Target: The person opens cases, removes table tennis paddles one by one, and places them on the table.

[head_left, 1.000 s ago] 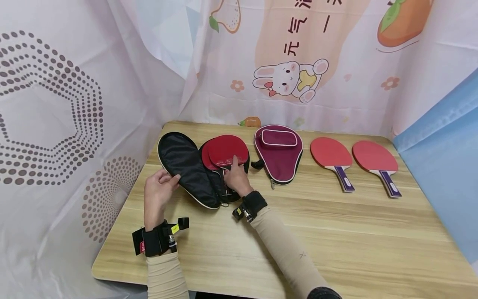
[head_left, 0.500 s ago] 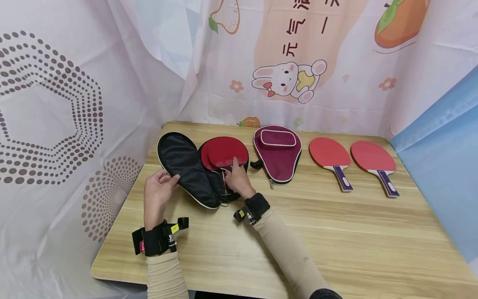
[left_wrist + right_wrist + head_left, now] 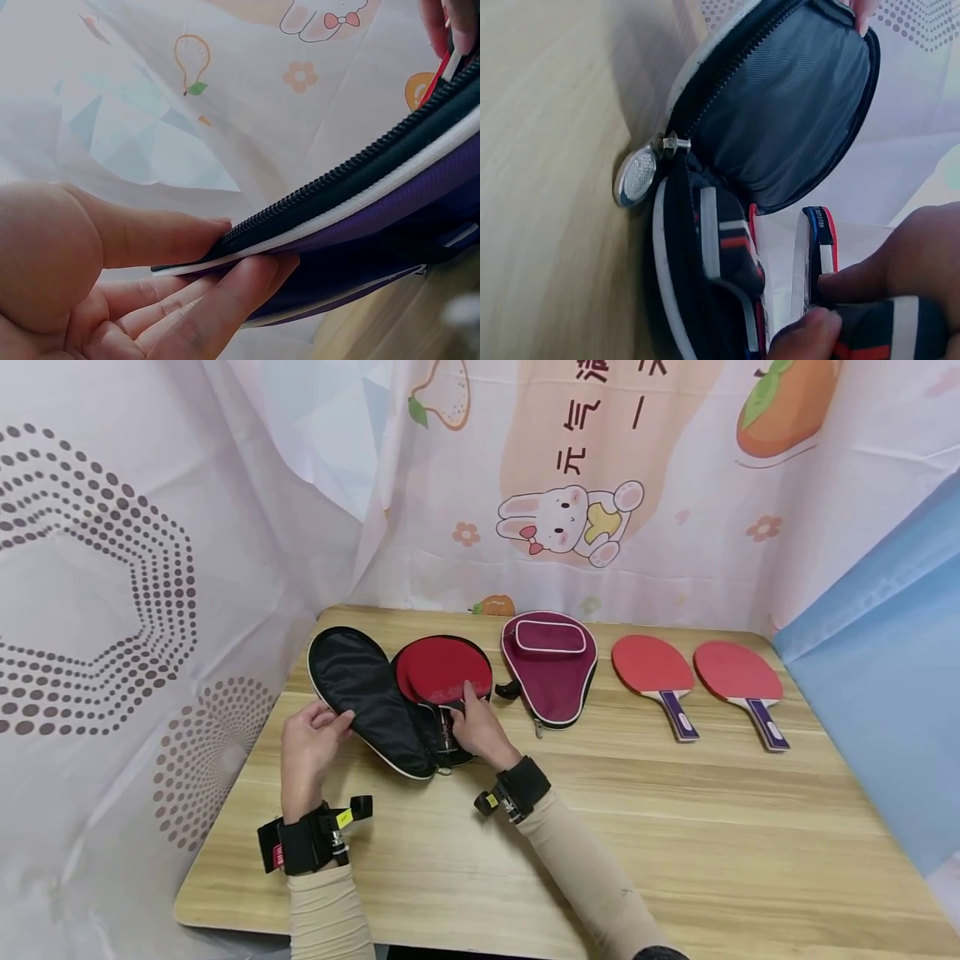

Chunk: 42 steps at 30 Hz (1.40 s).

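Observation:
My left hand (image 3: 313, 739) pinches the rim of the raised flap (image 3: 363, 697) of a black zip case, thumb inside and fingers outside in the left wrist view. The case lies unzipped, its dark lining showing. A red table tennis bat (image 3: 448, 667) is held over the case's other half by my right hand (image 3: 483, 731), index finger along the rubber near the handle. Beneath it a second red bat (image 3: 403, 681) lies in the case, mostly covered. In the right wrist view a gap shows between the held bat (image 3: 823, 232) and the lower bat's handle (image 3: 735, 247).
A maroon bat case (image 3: 551, 685) with a small pocket lies to the right. Beyond it are two red bats (image 3: 652, 664) (image 3: 738, 670) with purple handles, side by side on the wooden table (image 3: 675, 827). Printed curtains (image 3: 435, 552) hang behind and at the sides.
My right hand has drawn the held bat slightly right and toward me, showing more of the lower bat's handle. My left hand still grips the flap. The head view has shifted slightly.

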{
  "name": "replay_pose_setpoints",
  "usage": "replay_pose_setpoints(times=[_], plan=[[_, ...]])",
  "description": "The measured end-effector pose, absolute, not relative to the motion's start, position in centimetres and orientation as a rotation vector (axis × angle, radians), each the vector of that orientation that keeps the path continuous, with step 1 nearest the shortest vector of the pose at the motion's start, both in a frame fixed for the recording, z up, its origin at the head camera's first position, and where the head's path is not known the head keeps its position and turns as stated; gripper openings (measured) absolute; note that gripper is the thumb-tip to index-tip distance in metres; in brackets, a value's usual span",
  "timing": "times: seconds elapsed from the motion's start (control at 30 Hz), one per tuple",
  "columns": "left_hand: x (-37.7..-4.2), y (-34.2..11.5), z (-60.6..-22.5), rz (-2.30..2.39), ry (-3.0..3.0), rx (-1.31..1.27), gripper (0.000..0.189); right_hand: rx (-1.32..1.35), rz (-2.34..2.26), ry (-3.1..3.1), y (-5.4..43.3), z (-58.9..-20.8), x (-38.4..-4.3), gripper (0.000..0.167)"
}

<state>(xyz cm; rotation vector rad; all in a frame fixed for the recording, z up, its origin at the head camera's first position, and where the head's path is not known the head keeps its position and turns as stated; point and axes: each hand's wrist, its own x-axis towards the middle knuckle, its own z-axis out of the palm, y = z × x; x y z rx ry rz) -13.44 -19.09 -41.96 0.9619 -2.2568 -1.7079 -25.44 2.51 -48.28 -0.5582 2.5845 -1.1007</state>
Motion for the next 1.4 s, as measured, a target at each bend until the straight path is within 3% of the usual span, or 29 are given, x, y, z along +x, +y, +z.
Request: replay_pose_setpoints(times=[0.33,0.73,1.0,1.4], plan=[[-14.0,-18.9,-41.9,-1.729,-2.247,0.938,0.027,-0.607,-1.166,2.627,7.3,-46.7,-25.0,0.064],[-13.3,-19.0,-41.9,-1.698,-2.276,0.934,0.027,-0.666,-1.231,2.755,17.4,-45.5,-23.4,0.064],[-13.2,-19.0,-42.0,-1.741,-2.248,0.934,0.032,-0.515,-1.204,2.811,25.4,-45.6,-21.7,0.064],[-13.2,-19.4,-42.1,-1.921,-2.038,0.949,0.022,-0.245,-1.142,2.929,36.5,-47.0,-17.4,0.067]])
